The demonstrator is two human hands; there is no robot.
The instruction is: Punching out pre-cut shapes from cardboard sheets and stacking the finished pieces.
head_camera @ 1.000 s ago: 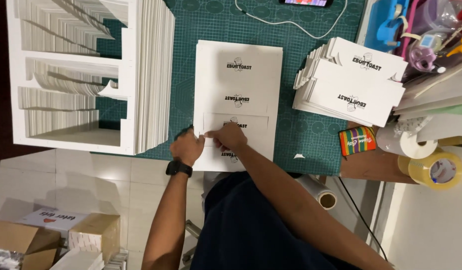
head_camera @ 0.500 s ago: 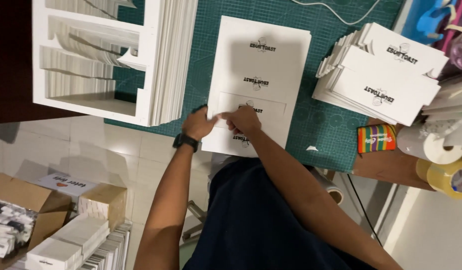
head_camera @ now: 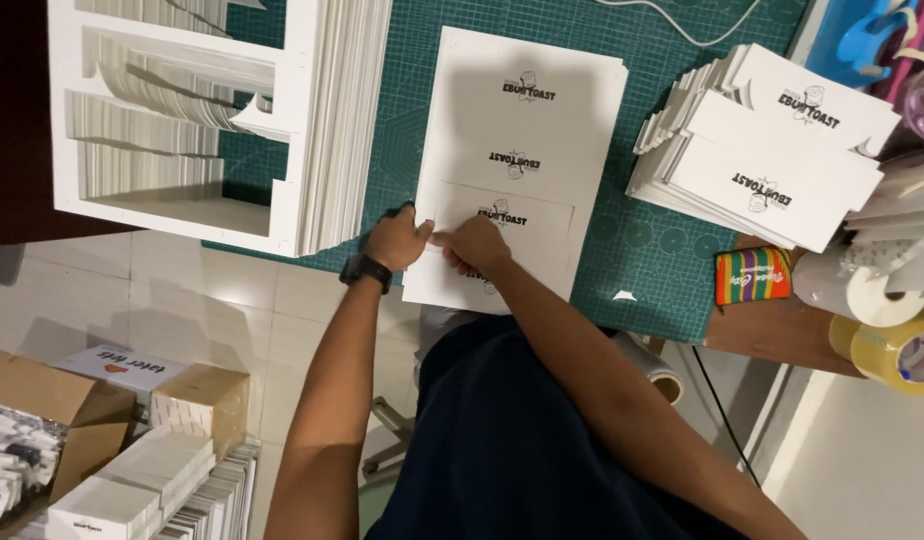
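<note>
Both hands work the near-left edge of a white printed card sheet lying flat on the green cutting mat. Left hand, black watch on the wrist, fingers curled and pinching the sheet edge. Right hand closed just beside it, touching, fingertips on a pre-cut panel; exact grip probably a pinch, but fingers hide it. Stack of leftover card frames to the left, pile of cut-out blanks to the right, tape rolls at the far right of the surface.

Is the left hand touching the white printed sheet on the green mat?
Touching. The head view shows the left hand with its fingers resting on the white printed sheet's near left edge.
</note>
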